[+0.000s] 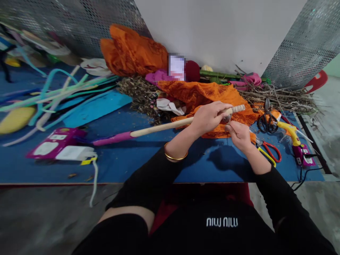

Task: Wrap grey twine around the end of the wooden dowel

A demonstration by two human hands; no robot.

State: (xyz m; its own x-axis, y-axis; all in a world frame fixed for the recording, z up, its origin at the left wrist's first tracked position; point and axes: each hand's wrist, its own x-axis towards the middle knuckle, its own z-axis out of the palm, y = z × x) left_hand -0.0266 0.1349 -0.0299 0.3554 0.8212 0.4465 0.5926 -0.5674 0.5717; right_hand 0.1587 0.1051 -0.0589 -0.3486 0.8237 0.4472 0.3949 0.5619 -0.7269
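Note:
A long pale wooden stick (162,126) lies slantwise over the table, its left part covered in a pink-purple wrap (114,139). Around its right tip run tight, narrow bands like wound cord (238,108). My left hand (208,118) is closed over the stick near that tip. Just below the banded end, my right hand (240,135) is pinched; a small greyish thing shows between the hands, too blurred to name. Orange patterned cloth (212,92) lies behind and under both hands.
Scissors with red and yellow handles (269,152), black-handled shears (267,120) and a yellow glue gun (289,132) with a cable lie at right. Dry twigs (287,101) line the back. Coloured flexible strips (53,95) and a purple packet (57,143) are at left.

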